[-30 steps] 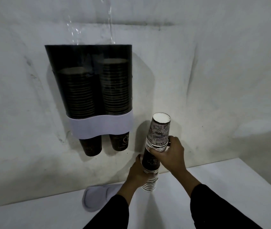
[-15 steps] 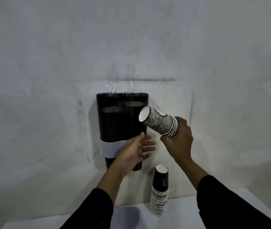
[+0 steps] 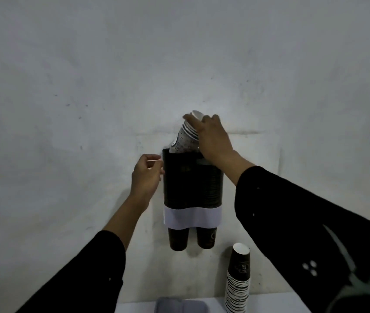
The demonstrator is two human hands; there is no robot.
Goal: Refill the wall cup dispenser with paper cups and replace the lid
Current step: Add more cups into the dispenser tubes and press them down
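Feeding the short cup stack [image 3: 185,137] base-first into the dispenser [image 3: 192,179] mouth, right hand [image 3: 213,138] clenched round its rims, tilted; left hand [image 3: 146,175] loosely curled beside the housing, grasping nothing. Next: straighten and lower. Lid [image 3: 180,305] waits on the worktop [image 3: 270,303].

tilted cup stack [image 3: 185,137] enters lidless black wall dispenser [image 3: 192,181].

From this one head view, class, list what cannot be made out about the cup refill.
- Lower end of the white patterned paper cup stack: hidden inside the black wall dispenser.
- Grey lid: cut off by the bottom edge.
- Left hand: whether it touches the dispenser is unclear.
- Tube fill levels: too dark.
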